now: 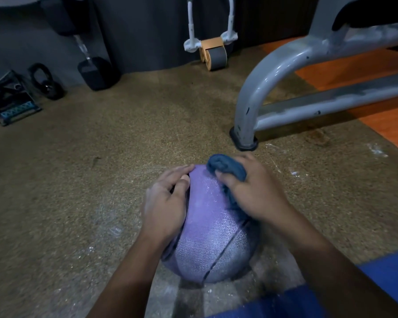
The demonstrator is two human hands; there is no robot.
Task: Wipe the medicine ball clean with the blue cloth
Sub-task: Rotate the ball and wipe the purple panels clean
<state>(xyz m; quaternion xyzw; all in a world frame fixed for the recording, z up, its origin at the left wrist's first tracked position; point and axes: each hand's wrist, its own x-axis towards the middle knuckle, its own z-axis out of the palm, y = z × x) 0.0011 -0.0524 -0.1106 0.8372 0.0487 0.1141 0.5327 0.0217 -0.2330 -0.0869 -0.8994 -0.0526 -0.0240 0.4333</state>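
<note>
**A:** Blue fabric at bottom right edge, cut off by the frame. Clothing probably, can't tell which garment. What's on the floor nearest?

**B:** One purple medicine ball (210, 239), textured, dark seam lines, sitting on the speckled rubber floor (83, 171) right in front of the person. Underside and far side hidden. White dust on the floor around it.

**A:** Hands?

**B:** Two, both on the ball, apart from each other. Left hand (164, 201) lies on the ball's upper left, fingers fairly straight and spread over the curve, thumb on top. It's holding nothing. Right hand (254, 191) grips the blue cloth (225, 167) against the ball's upper right, fingers curled into the bunched fabric.

**A:** How much cloth is visible?

**B:** One cloth. A wad shows above the fingers and a strip trails down along the ball under the palm. The rest is covered by the hand. Slight motion blur there.

**A:** Beyond that?

**B:** One grey metal frame (283, 72), right side, curved leg ending in a black foot (244, 141) on the floor. Its upper part runs out of frame. Orange flooring (365, 65) behind it.

**A:** Back wall?

**B:** Dim. One ab roller (213, 53), orange and grey wheel, white handles cut off at top. One dumbbell (87, 53) leaning upright, top end in shadow. One black kettlebell (45, 81). One flat item (8, 99) at far left, partly cropped, can't identify.
</note>
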